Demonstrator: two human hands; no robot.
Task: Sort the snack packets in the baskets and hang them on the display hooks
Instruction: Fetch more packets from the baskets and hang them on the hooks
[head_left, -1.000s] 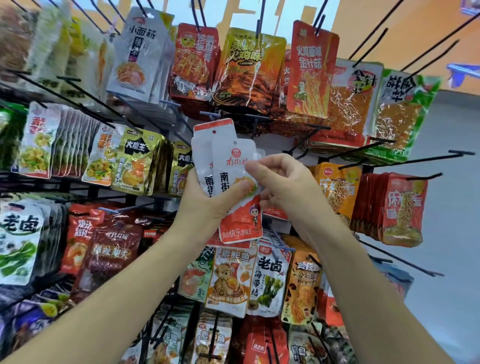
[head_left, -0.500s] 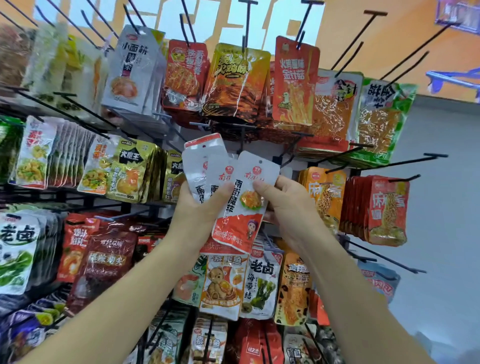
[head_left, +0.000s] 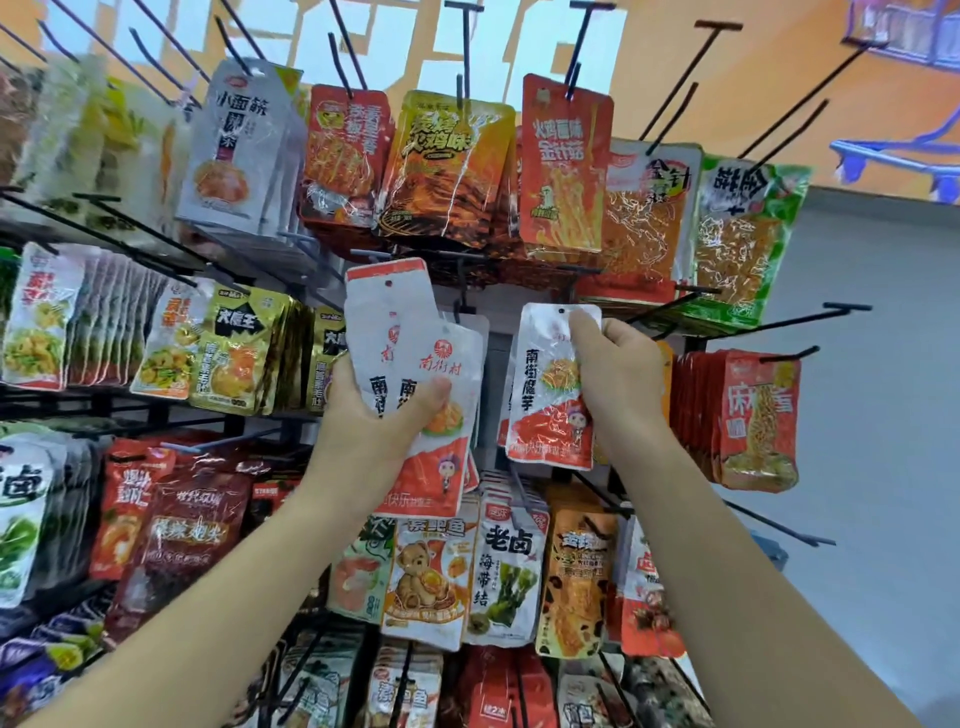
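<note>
My left hand (head_left: 382, 415) grips a fanned bunch of white-and-red snack packets (head_left: 441, 374), thumb across the front one. My right hand (head_left: 618, 374) pinches a single matching white-and-red packet (head_left: 545, 395) near its top, where the small hang hole shows, and holds it upright just right of the bunch. Black display hooks (head_left: 789, 322) jut out of the rack around both hands. No baskets are in view.
The rack is packed with hanging packets: orange and red ones (head_left: 447, 166) above, a green one (head_left: 743, 244) upper right, a red noodle stack (head_left: 753, 415) at right, yellow-black ones (head_left: 239, 353) at left. Bare hooks (head_left: 779, 525) stick out lower right; a grey wall lies beyond.
My right hand has pulled one packet off the bunch and moved it right and up, clear of my left hand. The view has tilted slightly upward.
</note>
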